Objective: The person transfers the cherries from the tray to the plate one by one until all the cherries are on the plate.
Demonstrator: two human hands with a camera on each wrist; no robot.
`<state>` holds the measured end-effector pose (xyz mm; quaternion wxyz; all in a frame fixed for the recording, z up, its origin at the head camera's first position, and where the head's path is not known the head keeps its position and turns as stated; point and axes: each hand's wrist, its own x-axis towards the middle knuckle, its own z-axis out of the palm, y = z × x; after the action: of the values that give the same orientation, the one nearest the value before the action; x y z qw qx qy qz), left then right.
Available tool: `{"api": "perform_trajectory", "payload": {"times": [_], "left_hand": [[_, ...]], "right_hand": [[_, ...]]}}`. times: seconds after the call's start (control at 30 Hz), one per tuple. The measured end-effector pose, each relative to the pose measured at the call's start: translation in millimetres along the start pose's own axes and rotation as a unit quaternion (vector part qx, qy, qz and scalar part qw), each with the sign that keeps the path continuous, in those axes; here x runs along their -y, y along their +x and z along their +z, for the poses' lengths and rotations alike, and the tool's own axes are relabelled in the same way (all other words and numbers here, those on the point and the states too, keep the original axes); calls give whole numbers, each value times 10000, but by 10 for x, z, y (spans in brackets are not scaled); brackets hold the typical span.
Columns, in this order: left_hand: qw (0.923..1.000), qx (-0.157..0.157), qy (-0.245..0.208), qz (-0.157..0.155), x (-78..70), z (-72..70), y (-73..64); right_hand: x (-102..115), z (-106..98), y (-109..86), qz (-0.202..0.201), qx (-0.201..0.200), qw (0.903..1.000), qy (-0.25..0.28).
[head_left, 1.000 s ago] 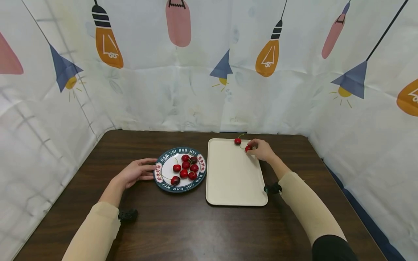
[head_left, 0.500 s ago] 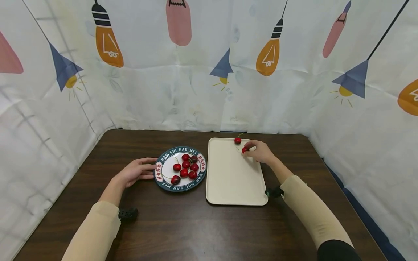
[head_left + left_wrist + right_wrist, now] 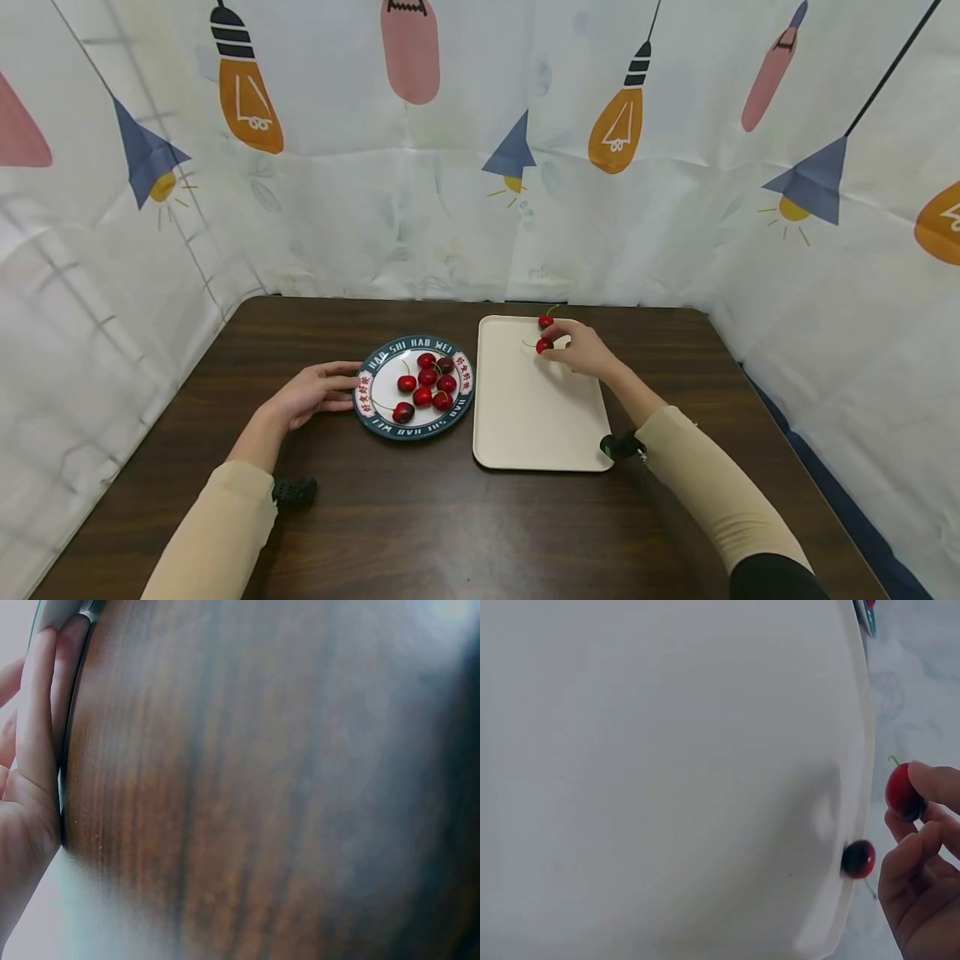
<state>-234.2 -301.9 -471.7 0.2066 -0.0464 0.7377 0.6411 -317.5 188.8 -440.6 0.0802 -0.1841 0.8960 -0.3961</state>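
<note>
My right hand [image 3: 581, 350] pinches a red cherry [image 3: 543, 345] between thumb and fingers above the far part of a cream tray [image 3: 536, 417]. A thin green stem rises from this held cherry [image 3: 901, 790] in the right wrist view. Another cherry [image 3: 545, 322] sits at the tray's far edge, its stem pointing outward. On the left, my left hand [image 3: 315, 394] touches the rim of a round plate [image 3: 414, 433] with its fingers stretched out. Several dark red cherries [image 3: 423, 397] lie on that plate. In the left wrist view the fingers [image 3: 36, 727] reach to the plate's edge.
Plate and tray stand side by side on a dark wooden table [image 3: 390, 525], with a narrow gap between them. A white curtain [image 3: 450, 217] printed with lamps and bulbs hangs behind the table and along its sides.
My right hand has moved left over the tray with the cherry, from near its far right corner to below the other cherry. The left hand and plate have stayed put.
</note>
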Motion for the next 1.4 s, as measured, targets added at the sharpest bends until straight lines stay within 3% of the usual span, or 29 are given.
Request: {"api": "perform_trajectory", "payload": {"times": [0.23,1.4], "left_hand": [[10000,33,20,35,-28,5,-5],[10000,-27,20,-26,-7,19,-7]], "right_hand": [[156,130,25,-452,68,9990,-25],[721,760,69,-1278,604,9899,98]]}}
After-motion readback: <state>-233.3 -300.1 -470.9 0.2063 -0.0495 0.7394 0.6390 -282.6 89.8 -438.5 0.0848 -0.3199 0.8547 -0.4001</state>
